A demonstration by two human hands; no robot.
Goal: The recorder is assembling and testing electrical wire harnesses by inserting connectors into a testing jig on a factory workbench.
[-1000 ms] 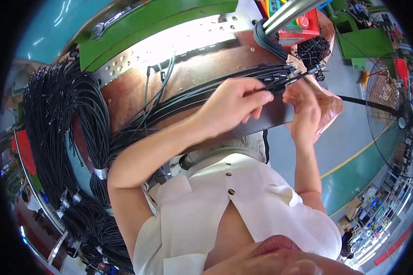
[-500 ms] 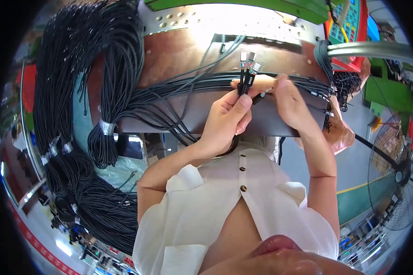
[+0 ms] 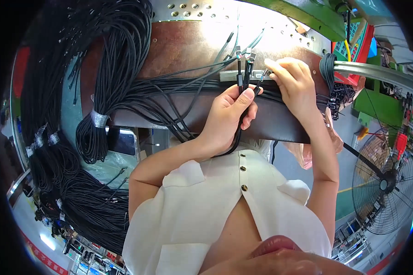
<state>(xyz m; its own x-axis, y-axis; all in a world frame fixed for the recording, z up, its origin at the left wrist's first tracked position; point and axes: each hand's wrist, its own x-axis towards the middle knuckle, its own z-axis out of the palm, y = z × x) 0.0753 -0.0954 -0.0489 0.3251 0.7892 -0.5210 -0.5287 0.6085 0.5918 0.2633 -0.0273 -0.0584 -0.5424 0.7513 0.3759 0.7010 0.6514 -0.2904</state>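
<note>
"What does your left hand (image 3: 234, 109) have?"

"It's closed around a small bunch of black cables (image 3: 248, 72), my thumb pressed across the front and the fingers curled behind."

"Where is that bunch?"

"Over the middle of the brown bench (image 3: 183, 50), toward its near side. The silver connectors (image 3: 251, 57) point to the far side, and the tails drop past the near edge, close to my white shirt (image 3: 206, 201)."

"And your right hand (image 3: 296, 85)?"

"It reaches in from the right with its fingers narrow, thumb and forefinger drawn together just beside a cable end (image 3: 261, 79) that leans right out of the bunch. I can't tell whether its tip is pinched between them; it's too small to see."

"What's behind the bunch?"

"A pale metal strip (image 3: 229, 76), lying crosswise. A long run of dark cables (image 3: 179, 86) stretches left to right along the bench too."

"What's on your left?"

"A thick hank (image 3: 124, 55) of cables, bound at its near end with clear wrap (image 3: 99, 119). A phone (image 3: 122, 141) lies just right of that wrap, a little nearer me."

"And to the right?"

"A cable coil (image 3: 327, 67) at the end of a metal tube (image 3: 376, 72), a red control box (image 3: 357, 41) on the far side, and a fan (image 3: 387, 183) nearer."
</note>
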